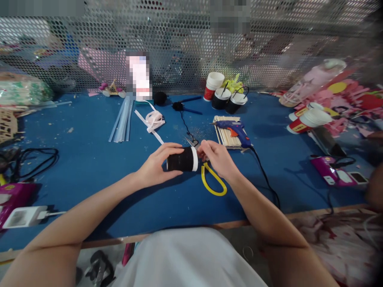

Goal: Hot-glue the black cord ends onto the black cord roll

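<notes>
My left hand (154, 165) is wrapped round a paper cup (180, 160) covered in black, held on its side with its white band facing right. Close to that white end, the fingers of my right hand (218, 157) are pinched together; what they hold, if anything, is too small to make out. Under my right hand lie scissors (220, 193) with yellow handles, their blades partly hidden. Pale pink ribbon (154, 120) lies loosely curled beyond my left hand, one end running toward it. A black cord (186, 126) trails from a small black ball to near the cup.
A blue glue gun (237, 130) rests on wooden sticks (223, 137), its cable running toward the front edge. Behind stand black-covered cups (220, 99) and stacked white cups (214, 81). Clear glue sticks (123, 119) lie left. A perforated metal screen (179, 52) closes the back.
</notes>
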A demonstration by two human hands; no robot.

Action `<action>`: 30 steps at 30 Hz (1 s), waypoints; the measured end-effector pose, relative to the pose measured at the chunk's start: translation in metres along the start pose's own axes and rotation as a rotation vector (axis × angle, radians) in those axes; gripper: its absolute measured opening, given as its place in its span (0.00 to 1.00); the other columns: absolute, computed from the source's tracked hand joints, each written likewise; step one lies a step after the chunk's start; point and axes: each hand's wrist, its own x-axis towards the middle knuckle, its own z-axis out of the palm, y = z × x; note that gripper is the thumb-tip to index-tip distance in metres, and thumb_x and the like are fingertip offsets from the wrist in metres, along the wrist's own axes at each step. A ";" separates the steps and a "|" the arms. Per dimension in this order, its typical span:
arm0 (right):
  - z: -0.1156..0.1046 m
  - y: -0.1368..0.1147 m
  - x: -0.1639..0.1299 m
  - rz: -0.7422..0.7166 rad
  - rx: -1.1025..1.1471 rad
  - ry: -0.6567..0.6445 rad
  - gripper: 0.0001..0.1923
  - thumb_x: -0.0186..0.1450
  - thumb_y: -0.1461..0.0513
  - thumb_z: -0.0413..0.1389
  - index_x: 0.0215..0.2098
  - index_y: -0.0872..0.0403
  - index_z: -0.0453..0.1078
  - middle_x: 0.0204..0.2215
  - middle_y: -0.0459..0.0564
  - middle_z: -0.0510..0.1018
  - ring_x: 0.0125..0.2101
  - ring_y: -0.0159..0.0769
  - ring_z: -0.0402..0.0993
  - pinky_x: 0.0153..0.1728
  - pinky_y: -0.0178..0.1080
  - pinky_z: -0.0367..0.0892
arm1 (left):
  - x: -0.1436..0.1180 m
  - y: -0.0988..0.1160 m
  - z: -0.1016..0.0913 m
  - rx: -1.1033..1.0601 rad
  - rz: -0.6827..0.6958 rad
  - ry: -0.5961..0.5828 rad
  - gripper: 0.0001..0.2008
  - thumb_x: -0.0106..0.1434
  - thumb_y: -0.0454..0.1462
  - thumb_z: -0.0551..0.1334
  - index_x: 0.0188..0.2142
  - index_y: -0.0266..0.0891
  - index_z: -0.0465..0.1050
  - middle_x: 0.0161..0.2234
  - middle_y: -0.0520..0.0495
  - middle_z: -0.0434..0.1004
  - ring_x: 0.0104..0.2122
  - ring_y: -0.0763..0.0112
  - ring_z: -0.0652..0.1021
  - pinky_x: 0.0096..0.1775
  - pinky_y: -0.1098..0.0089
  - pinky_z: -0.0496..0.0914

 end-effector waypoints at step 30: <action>0.015 0.002 -0.015 -0.088 -0.118 -0.168 0.13 0.61 0.54 0.54 0.29 0.56 0.67 0.24 0.45 0.69 0.26 0.30 0.63 0.29 0.35 0.60 | -0.001 -0.005 0.008 -0.504 -0.419 -0.013 0.27 0.55 0.39 0.65 0.53 0.40 0.58 0.48 0.43 0.67 0.43 0.64 0.72 0.44 0.65 0.70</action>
